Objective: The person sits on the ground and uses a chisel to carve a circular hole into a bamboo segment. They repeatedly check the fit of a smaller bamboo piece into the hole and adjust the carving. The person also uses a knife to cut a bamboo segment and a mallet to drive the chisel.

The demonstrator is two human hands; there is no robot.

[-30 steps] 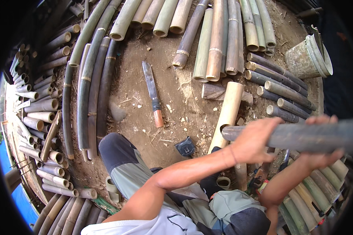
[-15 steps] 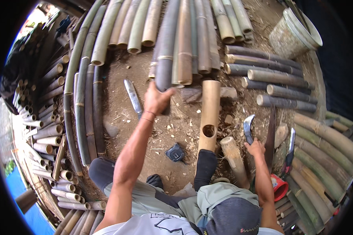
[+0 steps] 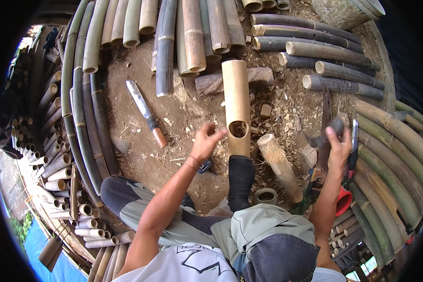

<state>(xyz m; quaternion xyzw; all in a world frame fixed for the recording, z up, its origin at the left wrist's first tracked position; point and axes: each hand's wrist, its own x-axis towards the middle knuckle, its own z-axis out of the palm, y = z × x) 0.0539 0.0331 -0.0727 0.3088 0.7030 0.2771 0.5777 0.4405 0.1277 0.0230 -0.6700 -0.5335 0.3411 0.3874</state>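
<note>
A pale peeled bamboo tube (image 3: pixel 236 89) points away from me, with a round hole cut in its near part. My dark-covered foot (image 3: pixel 241 181) is against its near end. Just left of the hole is my left hand (image 3: pixel 207 142), open with fingers apart and holding nothing. Raised on the right, my right hand (image 3: pixel 339 146) is closed on the dark handle of a curved knife (image 3: pixel 318 140); its blade looks blurred. A tape measure (image 3: pixel 205 166) is partly hidden behind my left wrist. Farther left, a long knife (image 3: pixel 143 109) with a wooden handle lies on the dirt.
Bamboo poles (image 3: pixel 192 37) lie in rows ahead, with more stacks at both sides. A wood block (image 3: pixel 261 76) sits beneath the tube. Right of it are a short log (image 3: pixel 279 164), a saw (image 3: pixel 323 141), another knife (image 3: pixel 354 141) and a red container (image 3: pixel 344 201). A bucket (image 3: pixel 340 14) stands far right.
My left hand has let go of a dark bamboo pole and come back toward the tube's hole. My right hand has lifted the curved knife from near the ground. The view has shifted.
</note>
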